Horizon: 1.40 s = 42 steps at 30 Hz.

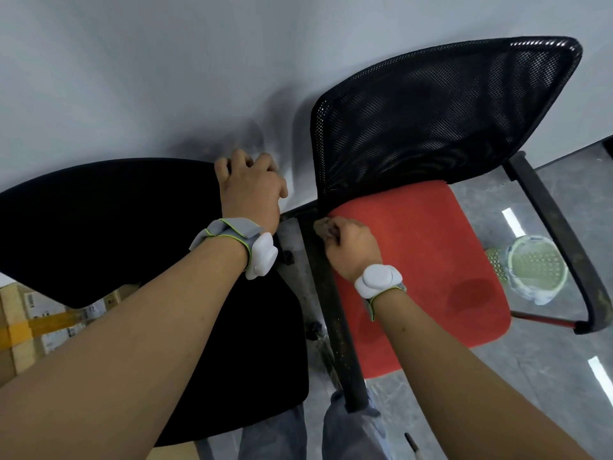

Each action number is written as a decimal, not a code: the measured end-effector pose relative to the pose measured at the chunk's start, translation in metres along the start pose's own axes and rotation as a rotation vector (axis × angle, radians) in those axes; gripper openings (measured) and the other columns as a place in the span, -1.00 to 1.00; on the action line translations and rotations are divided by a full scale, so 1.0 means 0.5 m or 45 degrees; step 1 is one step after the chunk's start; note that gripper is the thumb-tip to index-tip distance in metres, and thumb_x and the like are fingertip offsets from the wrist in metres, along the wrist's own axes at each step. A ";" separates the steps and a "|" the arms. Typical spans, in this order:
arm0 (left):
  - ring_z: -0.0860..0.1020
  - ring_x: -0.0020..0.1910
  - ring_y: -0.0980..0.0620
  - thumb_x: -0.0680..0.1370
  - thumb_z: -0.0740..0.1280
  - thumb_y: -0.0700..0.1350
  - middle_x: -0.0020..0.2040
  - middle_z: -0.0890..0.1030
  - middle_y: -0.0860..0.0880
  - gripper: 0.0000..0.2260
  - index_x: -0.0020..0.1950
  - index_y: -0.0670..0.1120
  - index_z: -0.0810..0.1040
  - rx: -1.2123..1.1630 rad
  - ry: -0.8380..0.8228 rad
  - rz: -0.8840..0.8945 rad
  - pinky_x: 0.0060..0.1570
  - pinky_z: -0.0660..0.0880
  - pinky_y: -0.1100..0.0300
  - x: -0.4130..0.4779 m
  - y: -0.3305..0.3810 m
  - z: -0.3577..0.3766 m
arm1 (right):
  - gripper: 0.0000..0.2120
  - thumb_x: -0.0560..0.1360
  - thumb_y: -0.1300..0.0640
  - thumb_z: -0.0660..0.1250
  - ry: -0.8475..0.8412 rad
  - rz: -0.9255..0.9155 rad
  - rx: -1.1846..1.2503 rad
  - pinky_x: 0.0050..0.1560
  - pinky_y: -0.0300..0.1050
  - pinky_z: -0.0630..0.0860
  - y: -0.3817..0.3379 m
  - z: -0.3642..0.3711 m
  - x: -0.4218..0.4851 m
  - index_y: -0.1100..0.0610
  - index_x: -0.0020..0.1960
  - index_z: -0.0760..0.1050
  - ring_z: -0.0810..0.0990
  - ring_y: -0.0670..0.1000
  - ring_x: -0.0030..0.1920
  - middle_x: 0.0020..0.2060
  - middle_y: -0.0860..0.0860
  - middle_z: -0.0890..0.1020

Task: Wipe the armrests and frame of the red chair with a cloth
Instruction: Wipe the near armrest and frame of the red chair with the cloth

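Note:
The red chair (424, 260) has a red seat and a black mesh backrest (441, 114) and stands at the right. Its dark left armrest (335, 313) runs toward me; its right armrest (557, 234) is at the far right. My right hand (351, 247) grips a small brownish cloth (326, 227) and holds it against the back end of the left armrest, by the seat's rear corner. My left hand (252, 187) is curled over the top right edge of the backrest of a black chair (116, 227) on the left.
A white wall rises right behind both chairs. A pale green mesh basket (534, 267) sits on the grey floor under the red chair's right armrest. Cardboard boxes (30, 323) lie at the lower left. My legs are between the two chairs.

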<state>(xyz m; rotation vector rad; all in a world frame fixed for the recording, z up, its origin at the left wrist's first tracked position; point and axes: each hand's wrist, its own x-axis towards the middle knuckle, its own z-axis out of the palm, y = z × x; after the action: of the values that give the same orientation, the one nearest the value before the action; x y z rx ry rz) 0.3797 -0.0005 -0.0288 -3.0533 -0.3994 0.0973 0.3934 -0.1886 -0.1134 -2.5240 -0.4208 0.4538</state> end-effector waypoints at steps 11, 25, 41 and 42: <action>0.40 0.09 -0.17 0.36 0.47 -0.18 0.04 0.56 0.10 -0.81 -0.15 0.11 0.72 0.033 -0.013 0.008 0.09 0.09 -0.02 -0.001 0.000 0.006 | -0.74 0.44 0.16 0.28 -0.053 -0.143 -0.108 -0.20 -0.01 0.57 -0.015 0.019 -0.047 0.10 0.11 0.59 0.60 0.20 -0.06 -0.05 0.11 0.63; 0.43 0.03 -0.19 0.32 0.47 -0.18 -0.01 0.54 0.03 -0.86 -0.20 0.04 0.66 0.087 0.024 -0.008 0.08 0.10 -0.02 -0.004 0.004 0.012 | -0.63 0.41 0.19 0.24 -0.108 -0.299 -0.085 -0.28 0.00 0.55 -0.011 0.016 -0.074 0.07 0.20 0.52 0.56 0.21 -0.12 -0.07 0.11 0.55; 0.43 0.24 -0.14 0.42 0.34 -0.25 0.04 0.57 -0.03 -0.74 0.04 0.01 0.61 -0.013 0.049 0.203 0.47 -0.11 -0.20 -0.071 0.079 0.030 | -0.65 0.39 0.13 0.27 -0.234 -0.439 -0.124 -0.08 -0.02 0.53 0.023 -0.034 -0.045 0.03 0.14 0.63 0.48 0.16 -0.01 0.03 0.08 0.51; 0.45 0.22 -0.13 0.42 0.35 -0.25 0.03 0.57 -0.02 -0.74 0.05 0.02 0.61 -0.062 0.077 0.204 0.46 -0.06 -0.17 -0.082 0.086 0.033 | -0.67 0.40 0.18 0.29 -0.199 -0.465 -0.104 -0.05 0.01 0.54 0.019 -0.032 -0.037 0.06 0.13 0.62 0.49 0.19 -0.01 0.08 0.10 0.53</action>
<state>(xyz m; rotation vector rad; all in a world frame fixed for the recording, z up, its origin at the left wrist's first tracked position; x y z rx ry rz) 0.3499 -0.0517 -0.0458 -3.1227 -0.1556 0.0025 0.3852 -0.2104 -0.1018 -2.4211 -0.9562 0.4987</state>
